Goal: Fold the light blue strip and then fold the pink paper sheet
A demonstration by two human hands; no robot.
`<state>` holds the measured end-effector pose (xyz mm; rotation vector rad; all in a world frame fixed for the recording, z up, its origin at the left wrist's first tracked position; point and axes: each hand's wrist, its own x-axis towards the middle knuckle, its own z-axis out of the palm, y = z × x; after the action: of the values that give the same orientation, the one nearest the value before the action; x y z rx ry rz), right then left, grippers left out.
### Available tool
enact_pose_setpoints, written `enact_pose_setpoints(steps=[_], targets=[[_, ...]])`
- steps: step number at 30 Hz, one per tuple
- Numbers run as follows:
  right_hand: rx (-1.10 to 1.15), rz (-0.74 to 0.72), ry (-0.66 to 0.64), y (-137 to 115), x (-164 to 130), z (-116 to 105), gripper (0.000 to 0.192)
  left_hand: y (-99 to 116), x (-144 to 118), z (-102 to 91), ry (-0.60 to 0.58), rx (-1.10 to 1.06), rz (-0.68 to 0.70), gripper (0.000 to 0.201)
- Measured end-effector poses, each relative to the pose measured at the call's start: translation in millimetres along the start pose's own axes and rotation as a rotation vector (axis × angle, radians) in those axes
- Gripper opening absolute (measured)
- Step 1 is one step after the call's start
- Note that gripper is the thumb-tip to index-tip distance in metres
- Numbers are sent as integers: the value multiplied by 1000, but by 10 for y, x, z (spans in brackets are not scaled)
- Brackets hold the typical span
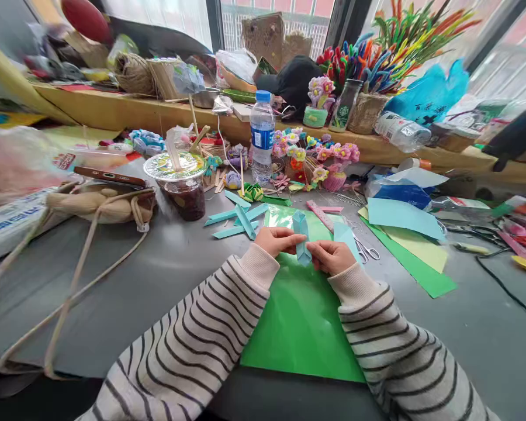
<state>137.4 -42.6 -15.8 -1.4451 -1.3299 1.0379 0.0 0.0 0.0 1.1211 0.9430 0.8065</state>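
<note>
Between my two hands is a folded light-blue paper strip (302, 229), held upright above a green sheet (307, 327) on the grey table. My left hand (277, 240) pinches the strip's left edge, thumb and fingers together. At its lower right, the fingertips of my right hand (332, 255) close on the strip's bottom end. Several folded blue paper pieces (241, 221) lie crossed over one another, left of the green sheet's far end. A pink ruler (319, 215) and a pair of scissors (368, 251) rest beyond and beside my right hand.
A lidded drink cup (184, 193) and a bag with a phone (109, 175) on it stand to the left. A water bottle (262, 137) is upright at the back, beside crocheted flowers (333, 155). Blue paper (403, 217) and green sheets lie at the right.
</note>
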Motion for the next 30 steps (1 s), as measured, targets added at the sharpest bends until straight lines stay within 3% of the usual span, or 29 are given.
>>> enact_pose_setpoints(steps=[30], targets=[[60, -66, 51, -14, 2, -28, 32, -73, 84, -18, -30, -23, 50, 23]])
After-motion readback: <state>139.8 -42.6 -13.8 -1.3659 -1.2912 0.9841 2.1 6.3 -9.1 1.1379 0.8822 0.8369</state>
